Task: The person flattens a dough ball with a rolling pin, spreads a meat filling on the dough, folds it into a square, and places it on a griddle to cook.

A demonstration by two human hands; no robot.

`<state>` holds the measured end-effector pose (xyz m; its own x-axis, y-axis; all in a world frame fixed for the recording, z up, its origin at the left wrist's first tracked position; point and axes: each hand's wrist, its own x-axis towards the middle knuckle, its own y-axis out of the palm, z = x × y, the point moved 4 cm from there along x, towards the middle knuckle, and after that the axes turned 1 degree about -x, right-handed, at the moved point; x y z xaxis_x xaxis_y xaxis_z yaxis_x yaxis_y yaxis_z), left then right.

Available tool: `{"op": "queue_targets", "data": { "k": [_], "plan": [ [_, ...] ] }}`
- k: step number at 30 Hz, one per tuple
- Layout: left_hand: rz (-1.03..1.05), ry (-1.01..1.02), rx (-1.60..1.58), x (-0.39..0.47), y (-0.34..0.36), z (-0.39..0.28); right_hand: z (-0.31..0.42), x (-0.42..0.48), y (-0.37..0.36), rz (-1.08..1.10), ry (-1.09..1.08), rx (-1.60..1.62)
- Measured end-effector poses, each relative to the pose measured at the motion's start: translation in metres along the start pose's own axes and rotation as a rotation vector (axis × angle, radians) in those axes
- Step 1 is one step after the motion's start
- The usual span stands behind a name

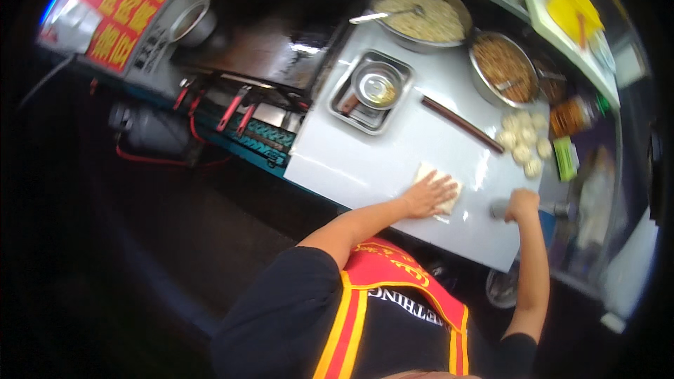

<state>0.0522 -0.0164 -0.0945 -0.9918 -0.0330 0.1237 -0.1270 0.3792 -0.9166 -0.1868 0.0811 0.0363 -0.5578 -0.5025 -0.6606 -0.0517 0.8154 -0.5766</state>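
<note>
My left hand (429, 196) lies flat, fingers apart, on a pale, roughly square piece (424, 171) near the front edge of the white worktop (363, 168). Whether that piece is folded cloth or dough, I cannot tell. Farther right, my right hand (522, 204) is closed around a grey, roughly cylindrical object (499, 208), blurred and partly covered by the fist. Beyond that hand sit several round dough pieces (521, 139) in a cluster. A dark wooden rolling pin (463, 123) rests diagonally on the worktop, one end close to the dough.
At the back are a large bowl of pale shredded filling (421, 16) and a bowl of brown filling (503, 63), each with a utensil. A steel tray (374, 126) holds a small metal bowl (363, 81). Left lies a dark griddle (253, 47); red-handled tools (231, 110) hang before it.
</note>
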Motion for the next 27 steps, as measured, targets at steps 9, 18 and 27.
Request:
{"op": "queue_targets", "data": {
  "k": [9, 18, 27],
  "plan": [
    [-0.347, -0.254, -0.159, -0.068, -0.068, -0.020, 0.065, -0.004, -0.012, -0.326, -0.324, -0.055],
    [-0.596, -1.074, -0.161, -0.348, -0.068, -0.001, 0.354, -0.131, -0.023, -0.100, -1.198, 0.555],
    [-0.686, -1.529, -0.332, -0.617, 0.015, -0.019, 0.524, 0.003, 0.075, -0.154, -0.688, 0.738]
  ]
}}
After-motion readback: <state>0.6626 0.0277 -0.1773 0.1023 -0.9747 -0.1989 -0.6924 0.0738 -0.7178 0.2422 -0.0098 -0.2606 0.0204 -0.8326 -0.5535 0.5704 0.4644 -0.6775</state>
